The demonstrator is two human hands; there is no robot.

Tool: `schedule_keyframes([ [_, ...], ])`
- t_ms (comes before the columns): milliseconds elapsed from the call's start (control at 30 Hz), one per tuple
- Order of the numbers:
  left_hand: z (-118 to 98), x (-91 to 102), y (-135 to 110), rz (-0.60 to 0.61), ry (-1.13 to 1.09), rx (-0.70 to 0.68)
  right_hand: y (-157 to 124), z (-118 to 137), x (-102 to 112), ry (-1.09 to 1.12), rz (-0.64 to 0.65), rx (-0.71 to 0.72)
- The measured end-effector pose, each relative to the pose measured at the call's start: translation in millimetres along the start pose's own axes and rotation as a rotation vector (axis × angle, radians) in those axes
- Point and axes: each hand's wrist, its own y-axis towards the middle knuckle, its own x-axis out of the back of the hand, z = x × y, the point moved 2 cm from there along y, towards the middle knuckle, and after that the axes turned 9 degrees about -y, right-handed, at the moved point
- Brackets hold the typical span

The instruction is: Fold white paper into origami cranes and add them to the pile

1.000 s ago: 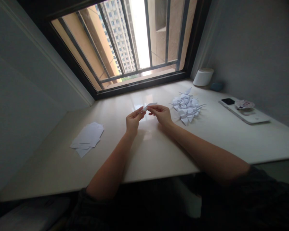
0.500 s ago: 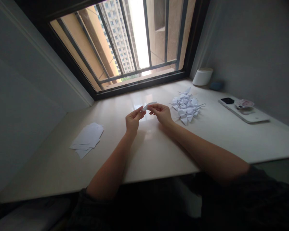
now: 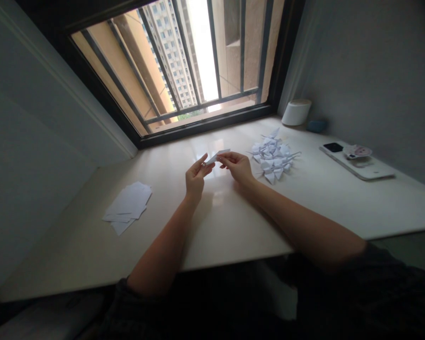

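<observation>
A small folded piece of white paper (image 3: 214,157) is held up above the table, in front of the window. My right hand (image 3: 238,166) pinches it between thumb and fingertips. At its near left end is my left hand (image 3: 196,177), with the thumb lifted away from the fingers and the paper's end lying by the fingertips. Just right of my right hand lies a heap of folded white paper cranes (image 3: 273,158). To the left, a loose stack of white paper sheets (image 3: 129,203) rests on the table.
The pale glossy table (image 3: 163,241) reaches to a barred window (image 3: 198,61). A phone (image 3: 361,163) with a round grip lies at the right. In the far right corner stand a white cup-like container (image 3: 296,112) and a small dark blue object (image 3: 316,125).
My left thumb has lifted off the folded paper and the left fingers have spread. The right hand keeps its pinch in nearly the same place.
</observation>
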Motion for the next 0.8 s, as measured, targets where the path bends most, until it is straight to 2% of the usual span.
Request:
schedule_keyframes([
  [133, -3.2, -1.6, 0.3, 0.045, 0.047, -0.043, 1.4, 0.1, 0.2, 0.004, 0.013, 0.025],
  [233, -2.5, -0.3, 1.1, 0.001, 0.074, -0.068, -0.1, 0.4, -1.1, 0.018, 0.032, 0.032],
  [467, 6.5, 4.6, 3.3, -0.105, 0.023, -0.007, -4.5, 0.2, -3.1, 0.024, 0.004, 0.026],
  [800, 4.4, -1.7, 0.8, -0.147, 0.051, -0.031, -5.6, 0.8, -3.9, 0.015, -0.03, 0.03],
])
